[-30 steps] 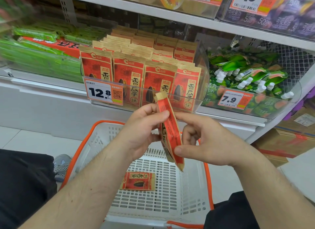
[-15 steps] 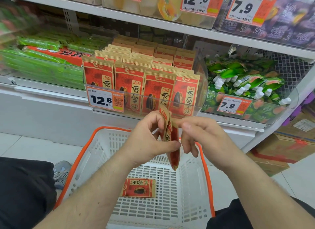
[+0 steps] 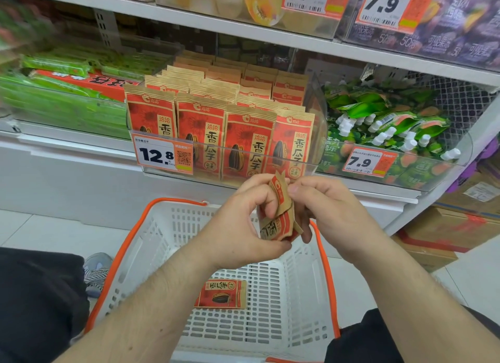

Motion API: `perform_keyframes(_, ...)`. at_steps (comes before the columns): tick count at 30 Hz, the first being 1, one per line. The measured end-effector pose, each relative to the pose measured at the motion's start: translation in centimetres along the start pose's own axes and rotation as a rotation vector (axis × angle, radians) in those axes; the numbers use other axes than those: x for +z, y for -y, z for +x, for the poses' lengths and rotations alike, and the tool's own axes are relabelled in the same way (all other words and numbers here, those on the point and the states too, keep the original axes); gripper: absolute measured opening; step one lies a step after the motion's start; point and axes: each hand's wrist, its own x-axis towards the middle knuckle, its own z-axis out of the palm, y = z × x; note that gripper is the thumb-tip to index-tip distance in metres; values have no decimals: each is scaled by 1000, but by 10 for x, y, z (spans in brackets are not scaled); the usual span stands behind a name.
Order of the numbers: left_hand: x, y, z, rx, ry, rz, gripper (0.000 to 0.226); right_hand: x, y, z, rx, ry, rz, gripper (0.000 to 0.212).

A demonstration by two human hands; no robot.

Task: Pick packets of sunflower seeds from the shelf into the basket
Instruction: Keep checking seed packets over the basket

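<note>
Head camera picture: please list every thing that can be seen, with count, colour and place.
held packet: one, red and tan, crumpled between both hands above the basket
packet in basket: one, red and tan, flat on the basket floor
shelf packets: four rows, count unclear, red and tan, upright in a clear bin
basket: one, white with orange rim, on the floor under the hands
price tag 12.8: one, white and orange, on the bin front
green spouted pouches: many, green with white caps, bin to the right
green packs: many, green, bin to the left
cardboard boxes: at least two, brown, floor at right
shoe: one, grey, floor at left
left hand: grips the held packet
right hand: pinches the held packet's top
</note>
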Motion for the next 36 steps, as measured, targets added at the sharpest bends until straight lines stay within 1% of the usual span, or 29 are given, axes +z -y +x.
perform_keyframes(2,1,-1,0,22,18,14,44,0,1,0,0,-6,18,40)
perform_keyframes(9,3,0,0,44,38,-4,42,-1,0,0,-15,-20,57,39)
perform_keyframes(10,2,0,1,31,19,-51,41,-1,0,0,-21,-14,59,36)
perform_keyframes(12,-3,2,2,-14,-64,-232,40,-5,1,-2,-35,7,41,33)
perform_keyframes(13,-6,2,3,-44,-120,-354,48,-9,1,-3,-33,37,7,36)
perform_keyframes(15,-12,-1,7,-132,-204,-637,75,-16,0,-5,2,130,-123,41)
perform_keyframes(16,-15,-2,9,-163,-236,-766,78,-18,0,-6,17,175,-199,43)
perform_keyframes(17,-17,-4,10,-173,-258,-869,74,-18,0,-7,24,206,-240,45)
perform_keyframes(19,-20,-8,11,-173,-279,-963,70,-14,0,-7,24,192,-188,50)
perform_keyframes(21,-16,-11,12,-192,-274,-934,79,-8,0,-6,13,120,-69,53)
perform_keyframes(22,-13,-13,12,-205,-267,-895,79,-6,0,-6,-3,88,-33,56)
perform_keyframes(24,-9,-16,11,-233,-256,-867,70,-3,2,-7,-42,63,7,63)
perform_keyframes(25,-9,-17,10,-240,-241,-883,69,-4,2,-7,-62,72,34,66)
perform_keyframes(27,-12,-18,10,-232,-197,-939,75,-7,4,-9,-100,126,109,73)
perform_keyframes(28,-13,-17,10,-225,-180,-976,75,-9,5,-9,-116,149,150,72)
perform_keyframes(30,-15,-16,10,-225,-179,-1059,64,-12,6,-8,-143,177,228,65)
perform_keyframes(32,-14,-17,10,-247,-192,-1116,57,-14,6,-8,-159,196,276,60)
perform_keyframes(35,-12,-18,11,-278,-235,-1131,36,-11,5,-10,-141,205,243,56)
perform_keyframes(36,-11,-19,10,-291,-251,-1129,34,-10,6,-10,-132,198,216,55)
